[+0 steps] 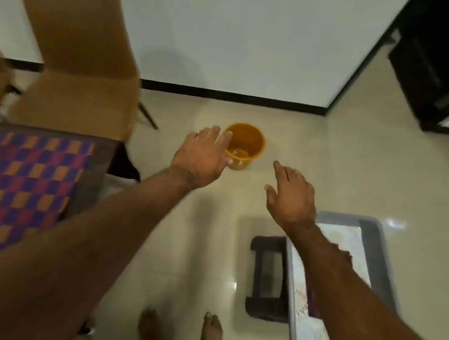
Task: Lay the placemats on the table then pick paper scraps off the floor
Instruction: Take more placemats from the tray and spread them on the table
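A purple and orange checked placemat (15,185) lies flat on the dark table (104,159) at the left. My left hand (202,158) is stretched out over the floor with its fingers straight, in front of an orange bucket (245,145). My right hand (291,195) hangs beside it, fingers loosely spread, holding nothing. At the lower right a grey tray (382,264) holds a pale patterned mat (311,324), partly hidden by my right forearm. I see no paper scraps on the floor.
Two tan chairs (82,51) stand behind the table against the white wall. A dark low stool (266,275) sits under the tray's left edge. My bare feet (210,336) are on the cream tiled floor. A dark doorway (446,56) is at the upper right.
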Tool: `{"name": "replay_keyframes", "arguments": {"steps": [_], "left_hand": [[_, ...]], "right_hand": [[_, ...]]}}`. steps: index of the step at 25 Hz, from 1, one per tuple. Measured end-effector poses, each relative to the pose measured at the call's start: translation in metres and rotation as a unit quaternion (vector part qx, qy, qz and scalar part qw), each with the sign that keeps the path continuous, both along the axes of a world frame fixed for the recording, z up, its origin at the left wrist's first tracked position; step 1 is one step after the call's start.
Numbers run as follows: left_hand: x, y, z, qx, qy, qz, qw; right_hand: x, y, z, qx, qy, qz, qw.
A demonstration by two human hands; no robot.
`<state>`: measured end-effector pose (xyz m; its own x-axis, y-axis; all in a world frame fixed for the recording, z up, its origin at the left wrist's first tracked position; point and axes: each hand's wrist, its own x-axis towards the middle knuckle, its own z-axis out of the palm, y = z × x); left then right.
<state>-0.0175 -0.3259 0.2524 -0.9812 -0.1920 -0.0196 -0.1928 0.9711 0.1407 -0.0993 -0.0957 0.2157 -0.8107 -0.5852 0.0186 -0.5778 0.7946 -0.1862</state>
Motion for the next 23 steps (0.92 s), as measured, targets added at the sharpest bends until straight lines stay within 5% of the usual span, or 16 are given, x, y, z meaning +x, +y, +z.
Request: {"name": "replay_keyframes", "arguments": {"steps": [7,11,15,19,23], "left_hand": [[-0.089,0.208,-0.093,0.016,-0.041,-0.219,0.975],[-0.094,0.302,-0.175,0.017,-0.092,-0.346,0.933],[-0.084,0.346,-0.248,-0.088,-0.137,-0.465,0.870],[-0.091,0.351,-0.282,-0.163,-0.219,-0.489,0.829],[-0.113,0.349,-0.295,-0.154,-0.245,-0.467,0.836]], "right_hand": [[0.003,0.194,-0.080,0.004,-0.052,-0.205,0.977],[0.052,0.268,-0.160,0.029,-0.122,-0.260,0.957],[0.102,0.289,-0.225,0.011,-0.172,-0.308,0.936],[0.118,0.281,-0.260,0.006,-0.209,-0.323,0.923],[0.112,0.274,-0.283,0.010,-0.212,-0.354,0.911]]}}
